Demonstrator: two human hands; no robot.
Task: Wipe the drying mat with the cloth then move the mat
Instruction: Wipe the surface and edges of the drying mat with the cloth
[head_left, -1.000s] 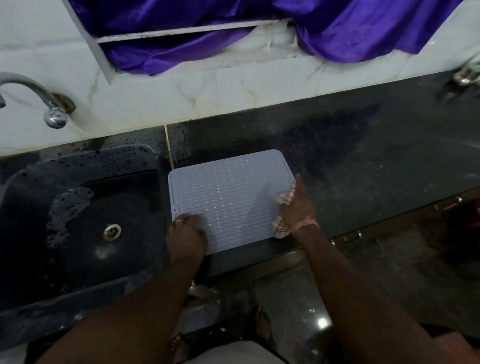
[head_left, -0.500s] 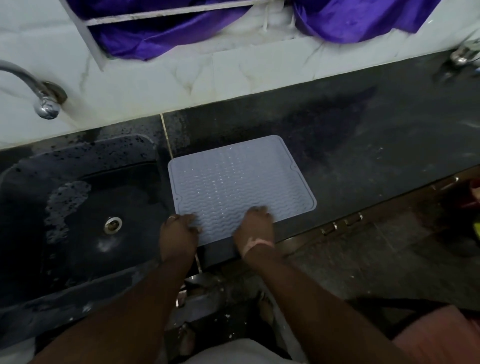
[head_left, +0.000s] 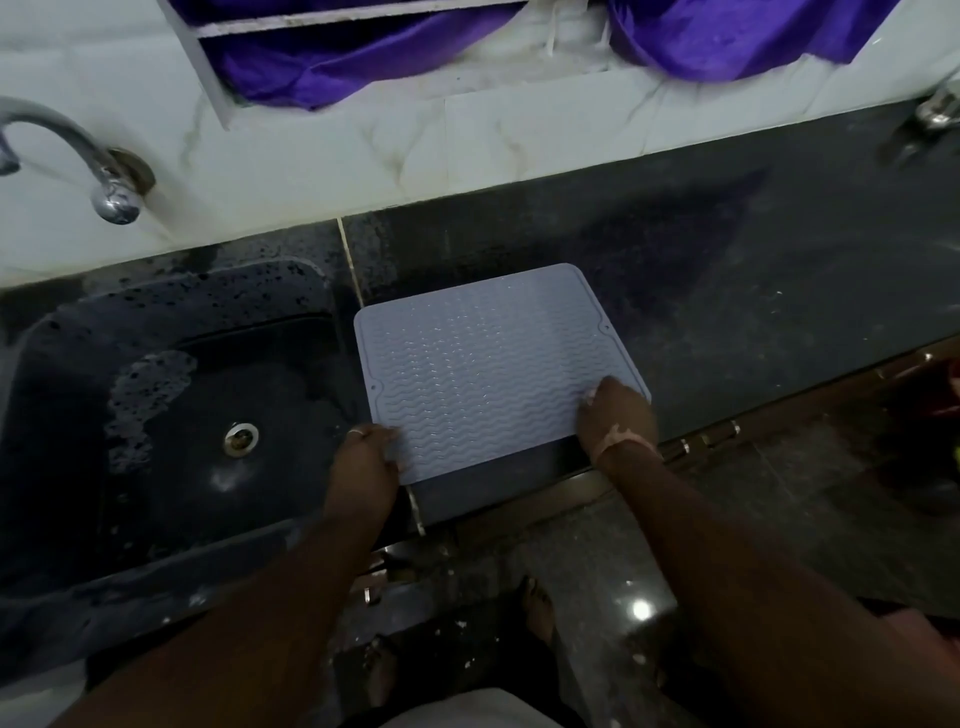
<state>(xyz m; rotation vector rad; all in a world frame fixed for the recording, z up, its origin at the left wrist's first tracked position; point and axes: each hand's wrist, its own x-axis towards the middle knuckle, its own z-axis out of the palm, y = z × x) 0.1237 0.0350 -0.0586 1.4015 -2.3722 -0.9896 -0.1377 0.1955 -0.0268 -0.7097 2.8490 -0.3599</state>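
The right hand (head_left: 615, 415) has swept back across the mat (head_left: 493, 364) — half a second ago it pressed near the middle of the near edge, and now it sits on the near right corner. The left hand (head_left: 366, 457) has stayed at the near left corner throughout. The mat itself has not shifted; it lies flat on the dark counter (head_left: 753, 291), its left edge just beside the sink (head_left: 171, 395). I judge the wiping to be in its last strokes, the move not yet begun.

The left hand pinches the mat's corner, thumb on top, pinning it. The right hand's fingers are curled down onto the mat. The cloth (head_left: 592, 401) shows only as a pale scrap under them, so the grip seems likely but I cannot tell for sure.
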